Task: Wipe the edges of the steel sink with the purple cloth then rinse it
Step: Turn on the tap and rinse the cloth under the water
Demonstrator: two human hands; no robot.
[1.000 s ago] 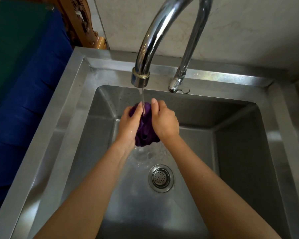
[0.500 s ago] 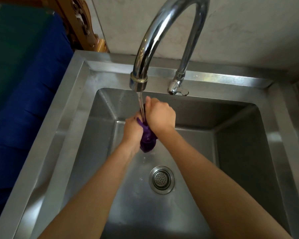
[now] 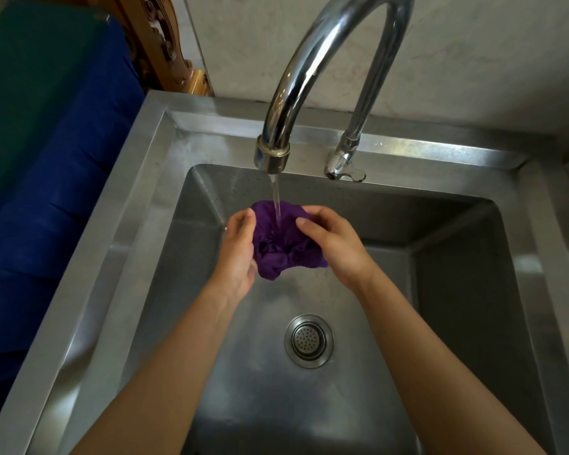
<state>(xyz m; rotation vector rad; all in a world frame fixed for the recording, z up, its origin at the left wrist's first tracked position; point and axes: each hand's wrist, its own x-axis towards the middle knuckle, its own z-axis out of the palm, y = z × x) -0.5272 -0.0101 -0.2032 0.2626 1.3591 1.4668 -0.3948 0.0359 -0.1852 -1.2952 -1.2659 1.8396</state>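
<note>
A bunched purple cloth (image 3: pixel 281 247) hangs over the basin of the steel sink (image 3: pixel 125 205), held between both hands. My left hand (image 3: pixel 239 254) grips its left side and my right hand (image 3: pixel 334 244) grips its right side. A thin stream of water (image 3: pixel 276 201) runs from the curved chrome tap (image 3: pixel 296 80) onto the top middle of the cloth. The cloth is spread open between the hands, sagging below them.
A round drain strainer (image 3: pixel 308 341) sits in the basin floor below the hands. The tap handle (image 3: pixel 344 167) is on the back ledge. A blue and green surface (image 3: pixel 47 159) lies left of the sink, with carved wood (image 3: pixel 165 50) behind it. A pale wall stands behind.
Half a second ago the hands were pressed together, squeezing the cloth into a tight wad. They have moved apart and the cloth has opened out under the running water.
</note>
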